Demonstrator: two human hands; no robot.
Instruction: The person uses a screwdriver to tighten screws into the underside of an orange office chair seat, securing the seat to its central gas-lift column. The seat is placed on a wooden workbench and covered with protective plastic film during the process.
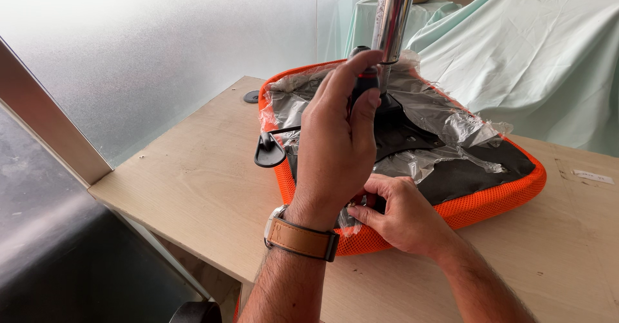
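An upturned chair seat (490, 197) lies on the wooden tabletop (193, 181), its orange mesh edge down and its black underside up, which gives both hands open access to the fittings underneath. A shiny metal column (392, 17) rises from the middle of the underside, and torn clear plastic wrap (445, 120) lies crumpled around its base, pulled back so the black plate there is exposed. The left hand (338, 149) is raised above the near edge of the seat, fingers closed around a dark tool handle (366, 81) held upright close beside the column; the tip of the tool is hidden behind the hand, so what it bears on cannot be told. The right hand (400, 213) rests low on the near edge of the seat, fingers curled and pinching at a small part or a bit of wrap there, apparently steadying the spot beneath the tool; what exactly it grips is too hidden to tell. A black lever (269, 150) with a flat paddle end sticks out of the seat's left side over the tabletop. A small dark round cap (251, 96) sits in the tabletop near the frosted glass wall (161, 46). Pale green cloth (548, 52) covers furniture behind. No containers are in view
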